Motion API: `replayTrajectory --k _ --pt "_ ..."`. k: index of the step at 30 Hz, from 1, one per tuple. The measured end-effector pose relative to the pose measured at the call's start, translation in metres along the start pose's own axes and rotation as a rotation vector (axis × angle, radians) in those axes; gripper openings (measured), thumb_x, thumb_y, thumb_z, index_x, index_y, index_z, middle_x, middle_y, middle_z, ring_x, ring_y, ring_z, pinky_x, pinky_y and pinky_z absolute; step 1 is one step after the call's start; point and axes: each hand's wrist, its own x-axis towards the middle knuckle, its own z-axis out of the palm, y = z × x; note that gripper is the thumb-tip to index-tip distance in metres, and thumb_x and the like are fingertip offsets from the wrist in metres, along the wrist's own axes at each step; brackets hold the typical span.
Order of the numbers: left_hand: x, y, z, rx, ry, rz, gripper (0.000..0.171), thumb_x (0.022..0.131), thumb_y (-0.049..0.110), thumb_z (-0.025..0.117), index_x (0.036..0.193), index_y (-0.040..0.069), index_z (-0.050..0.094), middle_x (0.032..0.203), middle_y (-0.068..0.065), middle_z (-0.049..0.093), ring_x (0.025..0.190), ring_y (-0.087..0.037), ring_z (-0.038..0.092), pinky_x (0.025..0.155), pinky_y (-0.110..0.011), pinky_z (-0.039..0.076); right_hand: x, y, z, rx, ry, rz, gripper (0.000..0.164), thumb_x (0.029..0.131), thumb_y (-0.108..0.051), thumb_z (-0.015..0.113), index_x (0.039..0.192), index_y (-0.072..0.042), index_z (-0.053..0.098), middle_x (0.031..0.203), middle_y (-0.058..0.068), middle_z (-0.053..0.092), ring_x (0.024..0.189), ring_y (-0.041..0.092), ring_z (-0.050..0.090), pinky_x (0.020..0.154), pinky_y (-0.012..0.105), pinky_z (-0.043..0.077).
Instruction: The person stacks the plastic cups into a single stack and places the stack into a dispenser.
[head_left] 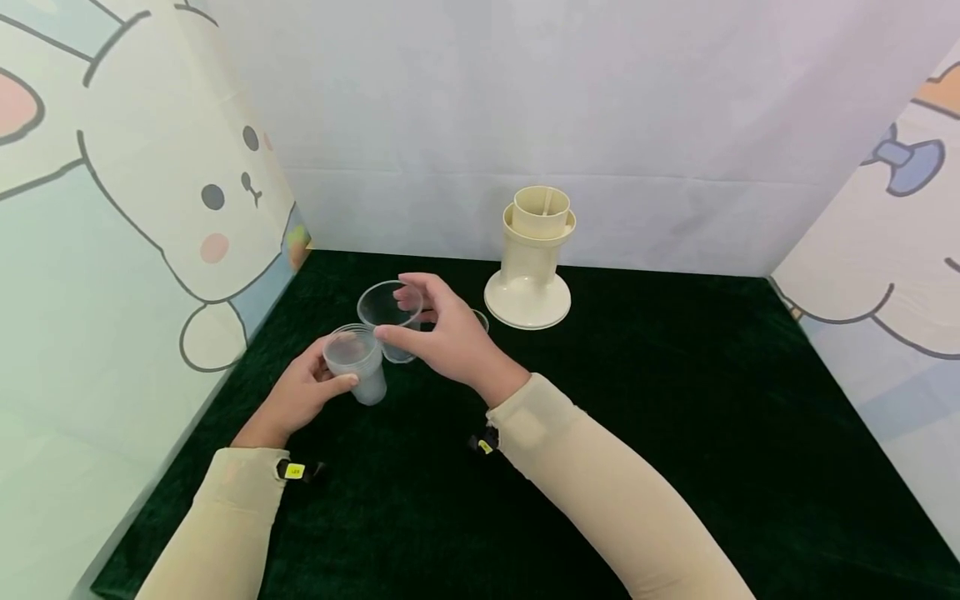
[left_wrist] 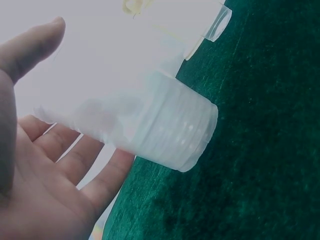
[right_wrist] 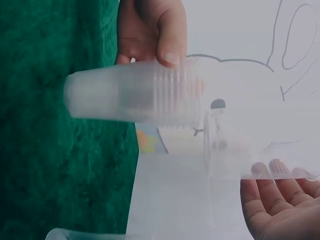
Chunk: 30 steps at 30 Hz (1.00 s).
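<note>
My left hand [head_left: 300,393] grips a stack of nested clear plastic cups [head_left: 367,383], thumb on the near side and fingers round the far side. Tightly spaced rims show along the stack [right_wrist: 135,95] in the right wrist view. Just beyond it, my right hand [head_left: 457,337] holds a single clear plastic cup [head_left: 400,352] between thumb and fingers near its wide rim. This cup's rim overlaps the stack's rim in the head view. Behind the right hand, another clear cup's rim [head_left: 482,319] peeks out, the rest hidden.
A cream-coloured stand [head_left: 527,292] with an upright tube and a round base stands at the back. Dark green cloth [head_left: 675,400] covers the table. White and cartoon-printed curtains [head_left: 420,108] enclose the back and sides.
</note>
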Motion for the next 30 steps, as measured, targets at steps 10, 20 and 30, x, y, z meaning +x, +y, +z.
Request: replayTrajectory --k 10,20,30 --pt "-0.002 0.001 0.0 0.019 0.004 -0.005 0.067 0.102 0.026 0.068 0.158 0.01 0.034 0.148 -0.015 0.049 0.127 -0.03 0.053 0.095 -0.017 0.044 0.011 -0.01 0.011 -0.036 -0.016 -0.037 0.071 0.096 -0.039 0.075 0.154 -0.018 0.04 0.144 0.0 0.056 0.126 0.007 0.054 0.104 0.027 0.045" --pt "-0.002 0.004 -0.001 0.006 -0.008 -0.022 0.069 0.103 0.026 0.067 0.159 0.011 0.031 0.149 -0.015 0.048 0.128 -0.031 0.052 0.096 -0.02 0.045 0.023 -0.022 0.017 -0.032 -0.013 -0.05 0.071 0.096 -0.039 0.075 0.154 -0.016 0.042 0.142 -0.001 0.057 0.124 0.007 0.054 0.104 0.029 0.046" --pt "-0.002 0.004 -0.002 0.008 -0.013 -0.038 0.069 0.103 0.027 0.067 0.16 0.011 0.03 0.151 -0.016 0.046 0.131 -0.032 0.051 0.1 -0.026 0.045 0.032 -0.026 0.031 -0.033 -0.035 -0.027 0.071 0.095 -0.04 0.076 0.154 -0.017 0.042 0.14 -0.005 0.057 0.123 0.004 0.054 0.103 0.024 0.044"
